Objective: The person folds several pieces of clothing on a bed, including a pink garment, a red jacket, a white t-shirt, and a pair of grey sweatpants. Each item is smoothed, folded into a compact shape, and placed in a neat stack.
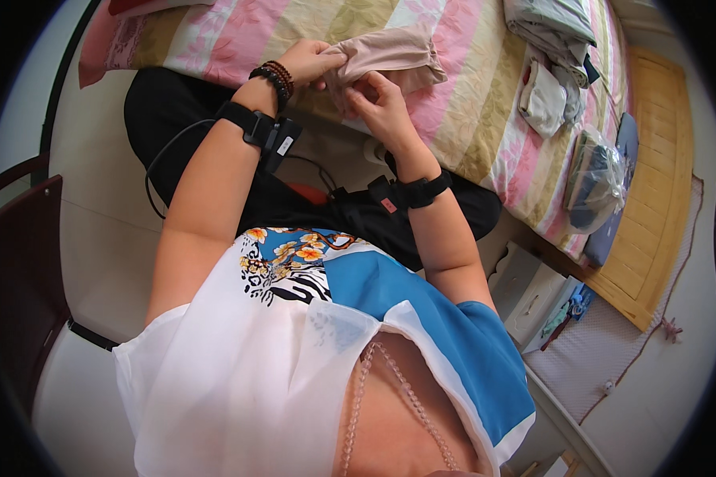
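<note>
A beige-pink cloth garment (394,50), gathered along its right end, is held up at the near edge of the bed. My left hand (304,62) pinches its left end between thumb and fingers. On the garment's lower edge my right hand (382,104) has a thumb-and-finger grip. Beaded bracelets (272,82) circle my left wrist, and a black strap with a small device (265,134) sits higher on that forearm. Another strapped device (409,194) is on my right forearm. Part of the cloth hangs down between the hands. The garment's exact kind cannot be made out.
Under the garment spreads a striped floral bedspread (483,101). Folded grey clothes (552,33), a folded pale cloth (543,98) and a clear plastic bag of cloth (593,179) lie to the right, near the wooden headboard (650,179). A dark wooden chair (24,268) stands at left.
</note>
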Motion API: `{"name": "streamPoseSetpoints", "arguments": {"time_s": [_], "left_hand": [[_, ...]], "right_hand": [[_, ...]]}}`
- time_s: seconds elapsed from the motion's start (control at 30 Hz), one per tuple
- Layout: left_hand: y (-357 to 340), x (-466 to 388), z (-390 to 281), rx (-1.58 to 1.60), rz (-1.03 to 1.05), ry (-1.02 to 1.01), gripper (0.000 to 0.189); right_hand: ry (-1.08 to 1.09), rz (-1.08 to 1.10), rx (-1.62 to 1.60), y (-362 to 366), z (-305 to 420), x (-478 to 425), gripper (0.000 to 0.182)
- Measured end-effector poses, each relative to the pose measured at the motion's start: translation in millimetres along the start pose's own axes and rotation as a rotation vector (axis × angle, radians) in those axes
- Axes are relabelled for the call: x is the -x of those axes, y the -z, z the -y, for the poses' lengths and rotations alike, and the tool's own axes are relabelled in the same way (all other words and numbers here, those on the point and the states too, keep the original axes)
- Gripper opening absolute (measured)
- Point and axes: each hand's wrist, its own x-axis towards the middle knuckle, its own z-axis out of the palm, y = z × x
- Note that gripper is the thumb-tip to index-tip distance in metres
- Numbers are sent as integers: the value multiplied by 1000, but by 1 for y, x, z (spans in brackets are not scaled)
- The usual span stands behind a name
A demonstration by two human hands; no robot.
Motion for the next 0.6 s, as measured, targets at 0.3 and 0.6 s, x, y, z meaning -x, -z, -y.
{"name": "streamPoseSetpoints", "arguments": {"time_s": [0.3,0.6], "left_hand": [[1,-1,0,51,2,-14,25],[-5,-8,10,31,-52,-68,22]], "right_hand": [[27,61,196,-4,11,-6,14],[-183,-55,84,-11,13,-5,13]]}}
